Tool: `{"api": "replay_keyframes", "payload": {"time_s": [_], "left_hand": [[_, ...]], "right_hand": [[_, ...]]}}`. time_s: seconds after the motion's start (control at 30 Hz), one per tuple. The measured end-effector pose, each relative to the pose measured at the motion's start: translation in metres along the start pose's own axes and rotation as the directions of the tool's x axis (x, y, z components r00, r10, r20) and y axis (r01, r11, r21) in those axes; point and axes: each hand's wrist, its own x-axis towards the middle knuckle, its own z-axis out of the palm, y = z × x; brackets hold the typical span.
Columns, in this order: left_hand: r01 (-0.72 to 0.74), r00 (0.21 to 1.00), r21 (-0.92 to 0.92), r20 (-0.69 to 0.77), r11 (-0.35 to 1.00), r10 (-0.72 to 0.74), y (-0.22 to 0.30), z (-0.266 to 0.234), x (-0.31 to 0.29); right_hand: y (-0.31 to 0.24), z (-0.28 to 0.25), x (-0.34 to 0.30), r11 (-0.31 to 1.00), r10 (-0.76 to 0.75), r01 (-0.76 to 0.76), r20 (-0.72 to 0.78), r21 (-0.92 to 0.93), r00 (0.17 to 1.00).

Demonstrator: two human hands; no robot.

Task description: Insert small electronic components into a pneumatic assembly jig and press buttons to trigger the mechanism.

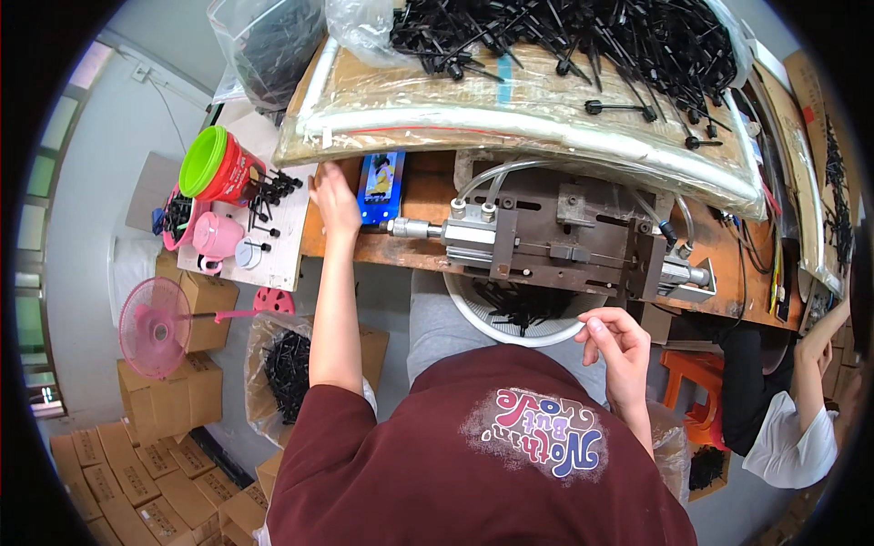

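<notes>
My left hand (337,202) is over the bench's left side, beside a blue phone (380,189) showing a picture. Its fingers point away from me, thumb a little apart, with nothing visible in them. My right hand (621,344) hovers by the right rim of a white basket (467,314) holding black parts (523,305). Its thumb and forefinger meet in a pinch; whatever may be between them is too small to make out. Between the hands stands a metal clamping fixture (569,246) with pneumatic cylinders (469,244) and clear hoses (510,167).
A wrapped cardboard tray (410,136) heaped with black stemmed parts (583,36) overhangs the bench. At left are a red-and-green bucket (232,173), a pink mug (217,237), a pink fan (157,328) and cartons (168,391). Another person's arm (819,350) shows at right, near an orange stool (692,391).
</notes>
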Motion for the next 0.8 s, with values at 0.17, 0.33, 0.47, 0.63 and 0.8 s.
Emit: {"api": "replay_keyframes", "payload": {"time_s": [0.17,0.33,0.47,0.63,0.8], "left_hand": [[0.073,0.975,-0.318,-0.175,0.945,-0.135,0.028,-0.012,-0.015],[0.130,0.930,-0.303,-0.293,0.944,-0.222,0.037,-0.041,-0.025],[-0.088,0.933,-0.511,-0.342,0.855,-0.109,0.126,-0.089,-0.014],[-0.095,0.876,-0.918,-0.261,-0.384,0.407,0.249,-0.181,-0.018],[-0.039,0.709,-0.856,-0.388,-0.516,0.589,0.315,-0.179,-0.018]], "right_hand": [[0.000,-0.004,0.000,0.997,-0.062,0.058,-0.075,-0.055,0.995],[-0.017,0.004,0.011,0.944,-0.274,0.249,-0.093,-0.216,0.957],[-0.033,0.011,0.016,0.875,-0.407,0.363,-0.083,-0.321,0.910],[-0.030,0.025,0.029,0.848,-0.417,0.418,0.075,-0.327,0.906],[-0.034,0.026,0.032,0.782,-0.546,0.534,0.061,-0.321,0.836]]}}
